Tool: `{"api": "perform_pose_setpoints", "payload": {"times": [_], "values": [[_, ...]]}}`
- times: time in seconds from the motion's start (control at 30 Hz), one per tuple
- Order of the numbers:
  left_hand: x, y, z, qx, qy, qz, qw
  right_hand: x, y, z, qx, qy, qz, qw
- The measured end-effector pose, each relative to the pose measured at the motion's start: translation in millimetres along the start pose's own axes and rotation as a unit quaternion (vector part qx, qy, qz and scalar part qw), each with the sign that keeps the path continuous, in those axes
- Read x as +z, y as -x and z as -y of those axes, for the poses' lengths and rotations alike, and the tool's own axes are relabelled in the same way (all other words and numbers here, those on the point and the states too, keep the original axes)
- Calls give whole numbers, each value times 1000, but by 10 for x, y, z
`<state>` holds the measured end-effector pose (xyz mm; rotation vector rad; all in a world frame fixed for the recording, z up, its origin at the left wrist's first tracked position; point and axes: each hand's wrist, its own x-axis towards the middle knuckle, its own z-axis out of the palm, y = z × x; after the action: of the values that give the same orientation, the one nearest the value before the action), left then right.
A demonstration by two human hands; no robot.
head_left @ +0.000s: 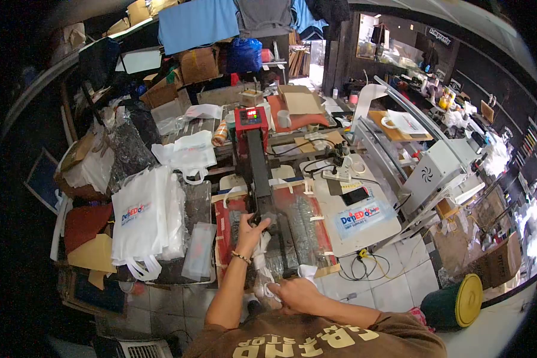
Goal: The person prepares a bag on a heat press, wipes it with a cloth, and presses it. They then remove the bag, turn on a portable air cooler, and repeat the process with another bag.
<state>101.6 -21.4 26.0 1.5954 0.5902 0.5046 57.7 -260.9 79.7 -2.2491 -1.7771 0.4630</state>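
Observation:
A heat press [259,164] with a red control box [250,118] stands straight in front of me. My left hand [252,234] is wrapped round the front end of its dark lever. Low at the front edge of the press, my right hand [295,295] has its fingers curled on a white bag strap [271,290]. More white fabric [307,272] shows just above that hand; the rest of the bag is hidden by the press and hands. A stack of white printed tote bags [143,221] lies to the left.
Right of the press, a printed transfer sheet [367,219], a phone [355,196] and a power strip [338,175] lie on a pale board. Clear sheets [198,250] sit by the bag stack. Cables [364,262] trail over the floor near a green bin [447,304].

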Motion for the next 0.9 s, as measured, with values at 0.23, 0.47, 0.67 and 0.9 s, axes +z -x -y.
{"api": "perform_pose_setpoints", "payload": {"times": [0.23, 0.47, 0.67, 0.9], "values": [[-3, -46, 131, 14, -23, -16, 999, 0, 6, 33, 21, 10, 10, 1000], [1, -127, 274, 12, -21, -4, 1000, 75, -6, 9, 31, 15, 6, 999], [2, -80, 195, 17, -6, -12, 1000, 47, -6, 13, 40, 12, 27, 999], [-3, -119, 182, 15, -5, -14, 1000, 66, -9, -8, 27, 16, 29, 999]]}}
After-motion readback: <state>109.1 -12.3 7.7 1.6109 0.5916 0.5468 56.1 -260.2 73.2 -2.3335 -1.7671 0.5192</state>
